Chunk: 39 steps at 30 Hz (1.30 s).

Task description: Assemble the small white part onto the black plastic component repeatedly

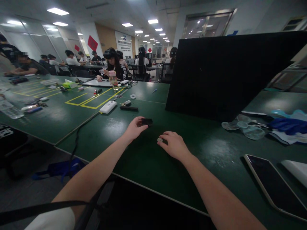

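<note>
Between the thumb and fingers of my left hand [136,129] is a small dark block-like object [147,121], held just above the green tabletop. Its exact kind is not clear from here. My right hand [174,144] is closer to me and to the right, pinching a small pale disc with a hole in its middle [160,140], like a washer. The two held things are apart from each other. On the table beyond my left hand lies a black bar [129,108].
A large black panel [223,76] stands at the right. Past my right arm are a phone [275,185], clear fan-like blades [244,126] and blue cloth [287,126]. A white power bank [108,107] with a cable sits left. A person [115,65] works across the table near a bottle [113,79].
</note>
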{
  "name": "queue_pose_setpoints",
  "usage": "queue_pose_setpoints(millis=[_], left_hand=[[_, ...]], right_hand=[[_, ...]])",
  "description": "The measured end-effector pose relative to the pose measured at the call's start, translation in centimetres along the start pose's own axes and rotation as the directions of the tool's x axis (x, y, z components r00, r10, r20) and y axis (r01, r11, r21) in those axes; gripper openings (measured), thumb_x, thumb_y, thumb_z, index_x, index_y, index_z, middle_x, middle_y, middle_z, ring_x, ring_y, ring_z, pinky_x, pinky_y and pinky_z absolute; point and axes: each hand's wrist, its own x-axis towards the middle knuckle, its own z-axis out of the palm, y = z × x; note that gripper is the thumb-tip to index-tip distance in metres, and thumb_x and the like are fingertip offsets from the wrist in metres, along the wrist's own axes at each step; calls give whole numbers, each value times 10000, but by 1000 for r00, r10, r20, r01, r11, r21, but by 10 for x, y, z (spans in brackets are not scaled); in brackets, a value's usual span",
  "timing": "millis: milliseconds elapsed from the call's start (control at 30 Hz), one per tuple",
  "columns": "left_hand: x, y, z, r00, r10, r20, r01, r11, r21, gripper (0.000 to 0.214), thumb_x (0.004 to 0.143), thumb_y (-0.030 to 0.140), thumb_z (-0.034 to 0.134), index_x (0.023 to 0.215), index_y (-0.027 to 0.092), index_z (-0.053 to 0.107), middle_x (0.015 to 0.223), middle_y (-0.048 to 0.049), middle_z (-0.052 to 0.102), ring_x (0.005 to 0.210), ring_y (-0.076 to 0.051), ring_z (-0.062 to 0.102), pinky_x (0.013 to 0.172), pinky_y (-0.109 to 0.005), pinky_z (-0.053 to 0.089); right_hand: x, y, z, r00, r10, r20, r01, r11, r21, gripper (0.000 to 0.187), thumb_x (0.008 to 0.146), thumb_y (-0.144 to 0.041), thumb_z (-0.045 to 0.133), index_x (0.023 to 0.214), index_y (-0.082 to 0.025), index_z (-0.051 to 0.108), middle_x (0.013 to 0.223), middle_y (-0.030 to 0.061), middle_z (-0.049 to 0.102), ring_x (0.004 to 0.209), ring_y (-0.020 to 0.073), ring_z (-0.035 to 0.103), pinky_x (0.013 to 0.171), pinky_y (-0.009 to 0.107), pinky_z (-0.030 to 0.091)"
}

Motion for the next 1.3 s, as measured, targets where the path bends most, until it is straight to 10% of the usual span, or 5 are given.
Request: queue_pose_setpoints(millis=[167, 500, 667, 1300], left_hand=[[-3, 5, -1, 989, 110, 96, -140, 904, 403, 491, 764, 245, 742, 1237, 240, 609, 1150, -62, 695, 993, -209, 665, 948, -412, 531], [-27, 16, 22, 926, 63, 373, -229, 878, 420, 509, 764, 340, 756, 1246, 277, 604, 1141, -21, 711, 1013, -210, 679, 932, -377, 546], [-27, 21, 24, 919, 75, 386, -243, 881, 407, 479, 765, 360, 753, 1212, 252, 619, 1115, -34, 715, 992, -212, 683, 914, -373, 553], [-25, 17, 21, 909, 83, 408, -233, 913, 335, 500, 753, 325, 764, 1222, 252, 607, 1100, -27, 727, 1003, -205, 700, 913, -369, 557]], right_hand=[[-4, -2, -8, 995, -56, -84, 62, 995, 72, 257, 922, -340, 581, 1137, -268, 703, 1109, 49, 699, 1033, 247, 632, 962, 479, 459], [-13, -13, -10, 957, -38, -288, 117, 958, 263, 328, 949, -325, 585, 1264, -242, 621, 1041, 36, 718, 905, 206, 676, 763, 365, 559], [-1, -21, -5, 931, -104, -351, 157, 979, 128, 177, 961, -292, 555, 987, -213, 712, 997, 62, 693, 894, 210, 649, 750, 364, 546], [-8, -20, -19, 983, -178, -51, 179, 984, 22, 212, 945, -349, 537, 967, -253, 724, 880, 22, 706, 816, 199, 616, 773, 389, 461]])
